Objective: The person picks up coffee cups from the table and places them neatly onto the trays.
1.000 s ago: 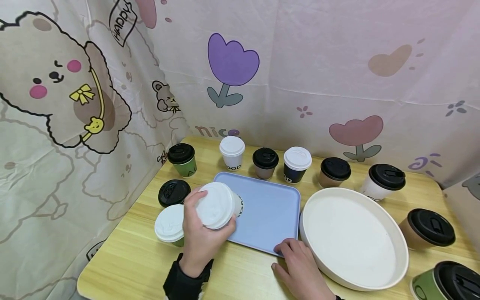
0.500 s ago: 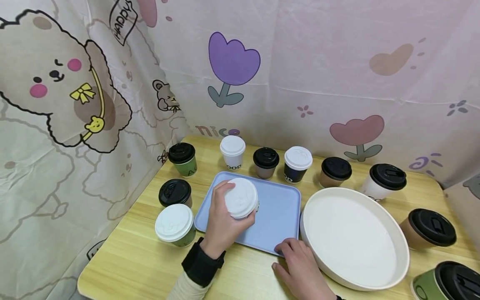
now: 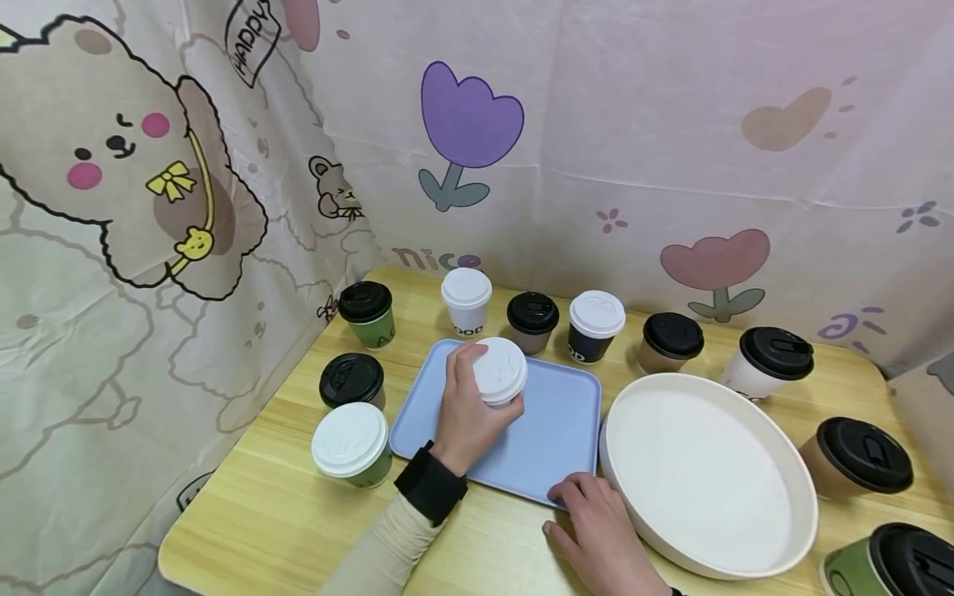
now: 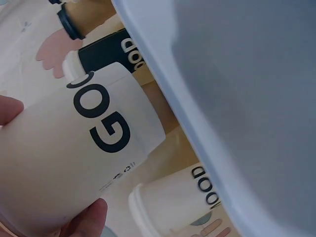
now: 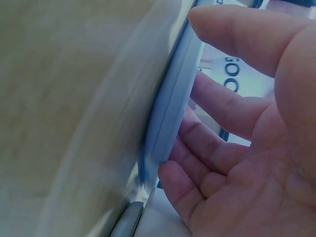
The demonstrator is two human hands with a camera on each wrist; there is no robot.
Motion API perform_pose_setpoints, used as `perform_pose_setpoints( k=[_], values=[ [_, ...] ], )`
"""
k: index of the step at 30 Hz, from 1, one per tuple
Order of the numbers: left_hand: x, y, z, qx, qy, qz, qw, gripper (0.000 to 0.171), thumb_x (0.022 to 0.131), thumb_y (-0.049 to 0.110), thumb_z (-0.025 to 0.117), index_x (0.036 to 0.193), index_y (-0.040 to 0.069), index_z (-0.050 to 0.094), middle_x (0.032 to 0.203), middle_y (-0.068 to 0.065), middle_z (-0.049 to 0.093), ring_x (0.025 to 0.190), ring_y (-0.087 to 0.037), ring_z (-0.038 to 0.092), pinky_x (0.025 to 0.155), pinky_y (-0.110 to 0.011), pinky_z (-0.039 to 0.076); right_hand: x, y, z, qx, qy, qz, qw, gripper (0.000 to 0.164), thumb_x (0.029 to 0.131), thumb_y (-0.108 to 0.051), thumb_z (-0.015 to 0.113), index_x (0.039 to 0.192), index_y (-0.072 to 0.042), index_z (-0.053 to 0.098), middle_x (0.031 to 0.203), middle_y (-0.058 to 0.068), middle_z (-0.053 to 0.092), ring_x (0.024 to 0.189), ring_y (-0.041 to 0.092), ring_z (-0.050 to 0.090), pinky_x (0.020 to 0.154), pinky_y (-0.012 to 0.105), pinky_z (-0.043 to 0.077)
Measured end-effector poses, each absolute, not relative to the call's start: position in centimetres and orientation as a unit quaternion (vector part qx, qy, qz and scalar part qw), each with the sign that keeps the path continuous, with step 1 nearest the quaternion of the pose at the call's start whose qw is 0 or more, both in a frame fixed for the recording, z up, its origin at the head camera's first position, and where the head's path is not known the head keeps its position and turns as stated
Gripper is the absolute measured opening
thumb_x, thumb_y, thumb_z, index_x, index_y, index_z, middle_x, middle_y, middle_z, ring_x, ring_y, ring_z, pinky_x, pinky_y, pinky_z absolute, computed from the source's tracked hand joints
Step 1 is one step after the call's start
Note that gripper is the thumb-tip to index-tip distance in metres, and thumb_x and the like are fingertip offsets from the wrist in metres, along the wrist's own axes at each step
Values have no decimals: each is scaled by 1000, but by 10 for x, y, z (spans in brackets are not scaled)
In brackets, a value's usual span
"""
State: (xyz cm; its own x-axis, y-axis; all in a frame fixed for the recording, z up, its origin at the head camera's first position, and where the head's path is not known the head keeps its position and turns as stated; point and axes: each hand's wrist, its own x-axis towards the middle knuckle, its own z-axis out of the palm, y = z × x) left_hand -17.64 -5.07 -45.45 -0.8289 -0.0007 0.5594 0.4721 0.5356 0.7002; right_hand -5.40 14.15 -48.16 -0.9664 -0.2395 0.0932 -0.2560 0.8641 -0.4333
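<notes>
My left hand (image 3: pixel 471 418) grips a white paper cup with a white lid (image 3: pixel 501 370) over the far middle of the blue tray (image 3: pixel 551 426). In the left wrist view the white cup (image 4: pixel 64 148) shows black letters on its side, and its base sits close to the tray's rim (image 4: pixel 182 113). Whether the base touches the tray I cannot tell. My right hand (image 3: pixel 599 530) rests at the tray's near right corner with loosely bent fingers. In the right wrist view its fingertips (image 5: pixel 180 182) touch the tray's edge (image 5: pixel 168 118).
A round cream tray (image 3: pixel 708 563) stands right of the blue one. Lidded cups line the table's back, including a white cup (image 3: pixel 467 306) and a navy cup (image 3: pixel 592 331). Green cups stand left (image 3: pixel 368 463) and right (image 3: pixel 850 567). A patterned cloth (image 3: pixel 596 124) hangs behind.
My left hand has carried the white cup from the tray's left side rightward and away from me, over the tray. The right hand has stayed at the tray's corner.
</notes>
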Motion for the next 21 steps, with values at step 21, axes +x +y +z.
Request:
perform_pose_setpoints(
  k=[21],
  values=[
    [-193, -72, -447, -64, -833, -484, 259, 83, 72, 21, 89, 138, 8, 42, 132, -20, 48, 118, -39, 56, 100, -54, 49, -54, 143, -483, 129, -966, 224, 29, 26, 82, -22, 86, 103, -17, 70, 104, -4, 57, 102, 20, 54, 88, 45, 43]
  ],
)
